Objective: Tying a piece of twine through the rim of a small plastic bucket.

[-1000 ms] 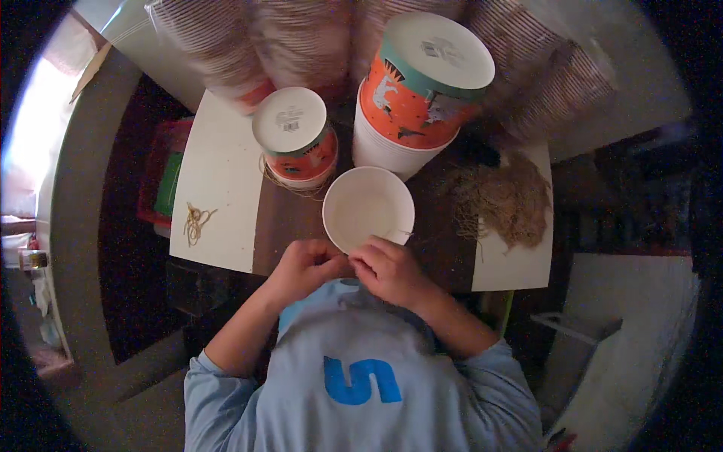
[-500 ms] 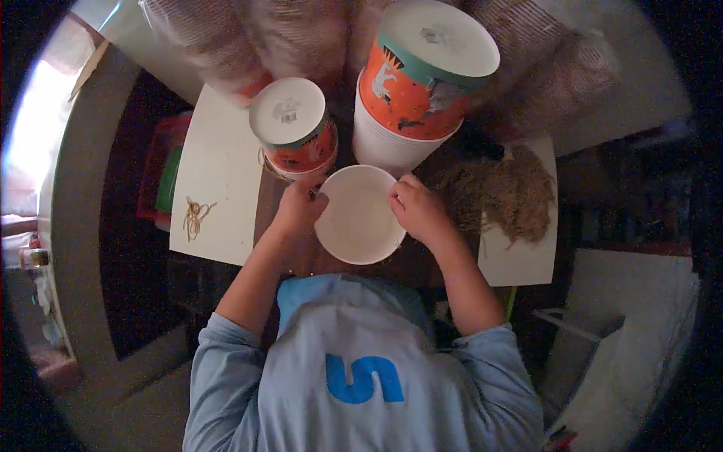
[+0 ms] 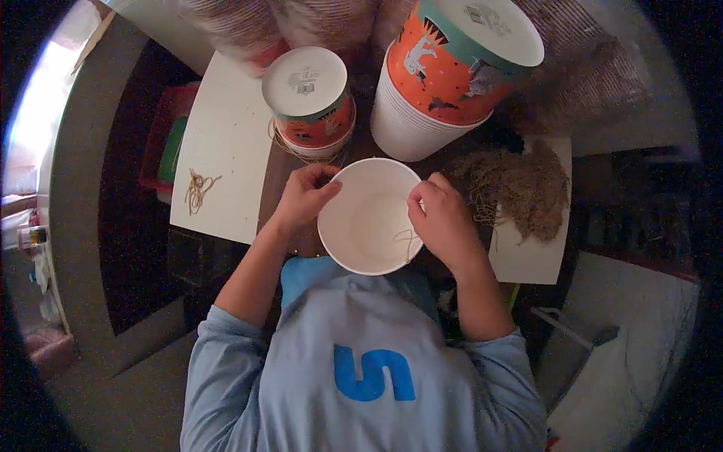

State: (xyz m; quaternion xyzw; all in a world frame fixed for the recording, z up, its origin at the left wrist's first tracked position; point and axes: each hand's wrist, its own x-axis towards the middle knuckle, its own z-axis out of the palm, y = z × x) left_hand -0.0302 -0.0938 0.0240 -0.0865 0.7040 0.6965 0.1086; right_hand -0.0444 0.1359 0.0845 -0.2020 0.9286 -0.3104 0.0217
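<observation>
A white paper tub [image 3: 369, 241] stands mouth up in front of my body, its inside showing. My left hand [image 3: 305, 200] is at the tub's left rim, thumb toward the rim and fingers curled round the outer side. On the opposite side, my right hand [image 3: 444, 215] is closed in a pinch at the rim. From its fingers a thin loop of tan string [image 3: 407, 239] hangs inside the tub. Whether its fingertips also grip the rim is hidden.
Beyond the left hand stands a short upside-down stack of orange-patterned tubs [image 3: 312, 113] with string around its base. A taller tub stack [image 3: 437, 98] is farther right. Loose strings [image 3: 197, 192] lie left; a tangled brown fibre bundle [image 3: 527, 192] lies right. Clear-wrapped stacks [image 3: 324, 30] fill the back.
A string loop now shows inside the tub below my right hand. The view has shifted, so the tub and stacks appear displaced; both hands stay at the rim.
</observation>
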